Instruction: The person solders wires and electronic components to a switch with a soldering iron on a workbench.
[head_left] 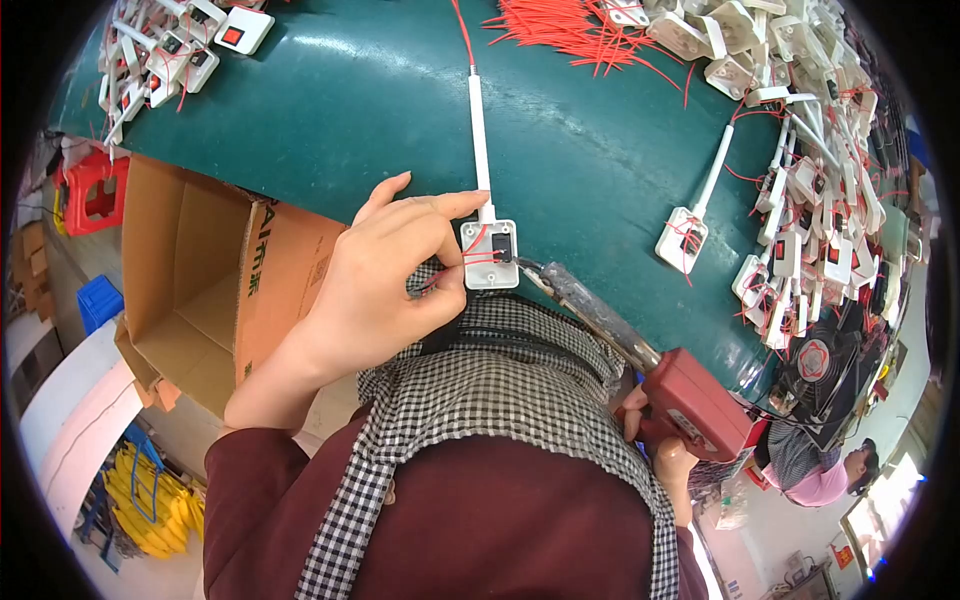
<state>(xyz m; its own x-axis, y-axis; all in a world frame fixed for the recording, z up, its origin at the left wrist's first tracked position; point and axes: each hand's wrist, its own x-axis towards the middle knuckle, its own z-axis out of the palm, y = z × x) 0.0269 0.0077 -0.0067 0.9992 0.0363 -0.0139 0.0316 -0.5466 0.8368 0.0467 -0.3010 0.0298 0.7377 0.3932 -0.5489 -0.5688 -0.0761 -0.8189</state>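
Head view: your left hand point(385, 265) pinches a white switch box point(490, 255) with red wires at the near edge of the green surface point(590, 150). Your right hand point(655, 440) grips a red soldering gun point(695, 400), tip beside the box.

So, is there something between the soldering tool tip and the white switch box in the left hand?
Nothing visible. The soldering tool in the right hand has its tip at the white switch box, which the left hand holds.

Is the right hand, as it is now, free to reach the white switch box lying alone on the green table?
Probably not at once: the right hand grips a red soldering gun. The table between it and the lone switch box looks bare.
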